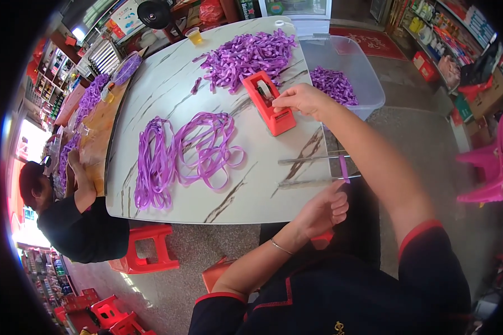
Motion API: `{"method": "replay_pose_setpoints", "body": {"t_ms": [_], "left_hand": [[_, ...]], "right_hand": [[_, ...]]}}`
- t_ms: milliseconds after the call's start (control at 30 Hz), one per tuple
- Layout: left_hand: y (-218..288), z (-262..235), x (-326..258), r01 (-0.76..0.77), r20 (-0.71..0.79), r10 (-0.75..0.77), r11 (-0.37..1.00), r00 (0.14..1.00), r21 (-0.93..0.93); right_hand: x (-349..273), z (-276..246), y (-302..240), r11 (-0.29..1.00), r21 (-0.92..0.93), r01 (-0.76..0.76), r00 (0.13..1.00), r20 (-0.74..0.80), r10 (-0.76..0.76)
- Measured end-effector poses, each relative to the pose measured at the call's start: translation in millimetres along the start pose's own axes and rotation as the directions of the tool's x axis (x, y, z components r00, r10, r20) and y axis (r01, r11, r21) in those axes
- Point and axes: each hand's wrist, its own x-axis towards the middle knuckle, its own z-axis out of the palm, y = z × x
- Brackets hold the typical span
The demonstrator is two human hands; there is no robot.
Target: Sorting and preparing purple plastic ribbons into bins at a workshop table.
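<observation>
My right hand is over a red tape dispenser on the table. Its thumb and fingertips pinch together at the clear tape beside the roll; the strip itself is hard to make out. Below it, my left hand is closed, thumb and forefinger at the lower end of a short purple ribbon. That ribbon crosses two thin metal rods jutting over the table's near right edge. Two looped bundles of long purple ribbon, a left bundle and a right bundle, lie on the marbled table.
A heap of short purple ribbon pieces covers the table's far side, near a cup of yellow liquid. More pieces fill part of a clear plastic bin at the right. A co-worker sits at a wooden table on the left, beside a red stool.
</observation>
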Motion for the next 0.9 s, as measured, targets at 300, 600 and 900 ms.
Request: {"method": "replay_pose_setpoints", "body": {"t_ms": [300,600,900], "left_hand": [[-0.9,-1.1,1.1,0.018,0.006,-0.018,1.000,1.000,-0.016],[0.8,-0.5,0.2,0.019,-0.001,-0.019,1.000,1.000,0.010],[-0.5,1.6,-0.3,0.016,-0.009,-0.015,0.999,1.000,0.035]], "right_hand": [[-8.3,-3.7,-11.9,0.996,0.059,-0.062,0.998,0.001,0.063],[-49.3,7.6,23.9,0.997,0.005,-0.074,0.997,0.021,0.074],[-42.2,10.5,39.3,0.935,-0.334,0.121,0.962,-0.191,-0.193]]}}
